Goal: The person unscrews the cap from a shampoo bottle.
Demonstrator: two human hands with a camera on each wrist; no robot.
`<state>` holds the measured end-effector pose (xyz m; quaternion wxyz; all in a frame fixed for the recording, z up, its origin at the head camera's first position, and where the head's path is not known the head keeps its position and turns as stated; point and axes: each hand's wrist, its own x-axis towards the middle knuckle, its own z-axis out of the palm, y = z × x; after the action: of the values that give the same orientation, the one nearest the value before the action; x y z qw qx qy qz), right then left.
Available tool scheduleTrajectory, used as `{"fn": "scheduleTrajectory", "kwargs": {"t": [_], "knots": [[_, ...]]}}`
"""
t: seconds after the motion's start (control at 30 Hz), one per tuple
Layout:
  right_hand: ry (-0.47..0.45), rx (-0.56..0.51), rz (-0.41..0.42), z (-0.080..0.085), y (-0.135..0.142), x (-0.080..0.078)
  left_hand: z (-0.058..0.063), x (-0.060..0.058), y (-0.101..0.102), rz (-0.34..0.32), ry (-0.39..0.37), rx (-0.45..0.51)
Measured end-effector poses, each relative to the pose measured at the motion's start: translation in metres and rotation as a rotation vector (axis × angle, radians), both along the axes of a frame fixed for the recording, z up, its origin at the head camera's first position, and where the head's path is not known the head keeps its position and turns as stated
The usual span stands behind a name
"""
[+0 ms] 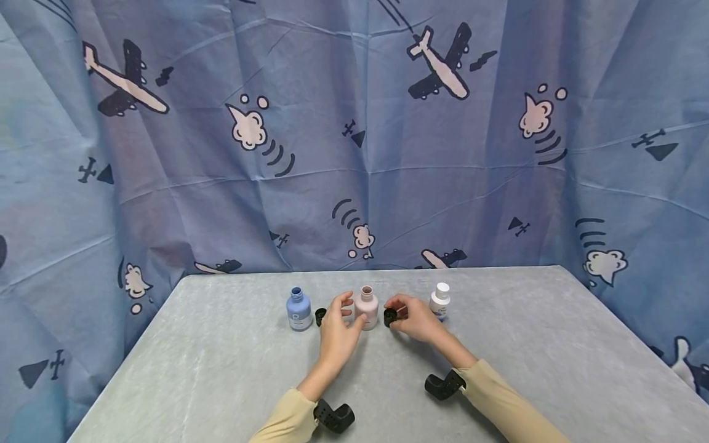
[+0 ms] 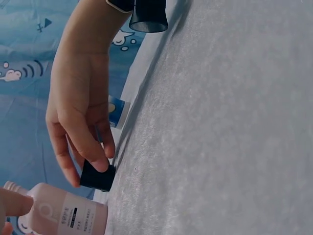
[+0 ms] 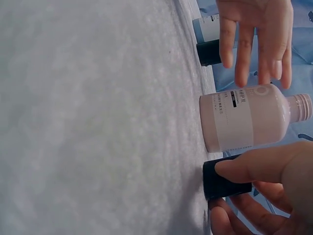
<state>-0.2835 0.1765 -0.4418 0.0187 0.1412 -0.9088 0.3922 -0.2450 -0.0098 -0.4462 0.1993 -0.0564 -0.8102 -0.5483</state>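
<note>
An uncapped pink bottle (image 1: 366,304) stands upright on the table between the two hands. Its label and threaded neck face the right wrist camera. My left hand (image 1: 339,332) is at the bottle's left side, fingers extended and spread from the thumb, fingertips close to its wall. On the other side, my right hand (image 1: 419,319) pinches a black cap (image 1: 390,317) between thumb and fingers, low at the tabletop beside the bottle. The right wrist view shows the thumb (image 3: 244,166) lying along that cap (image 3: 222,183).
An uncapped blue bottle (image 1: 299,312) stands at the left, with a second black cap (image 1: 320,317) next to it, partly behind my left hand. A white-capped bottle (image 1: 440,300) stands just behind my right hand. The grey table (image 1: 249,381) ends at a patterned blue curtain (image 1: 310,123).
</note>
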Motion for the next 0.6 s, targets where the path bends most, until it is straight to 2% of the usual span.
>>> {"fn": "scheduleTrajectory", "kwargs": {"t": [0.37,0.6], "knots": [[0.016,0.007,0.003,0.0003,0.0008,0.0021,0.0018,0.0022,0.0001,0.031,0.023,0.036],[0.105,0.015,-0.004,0.0022,0.0003,0.0083,0.0005,0.0067,0.0005,0.016,0.033,0.049]]}}
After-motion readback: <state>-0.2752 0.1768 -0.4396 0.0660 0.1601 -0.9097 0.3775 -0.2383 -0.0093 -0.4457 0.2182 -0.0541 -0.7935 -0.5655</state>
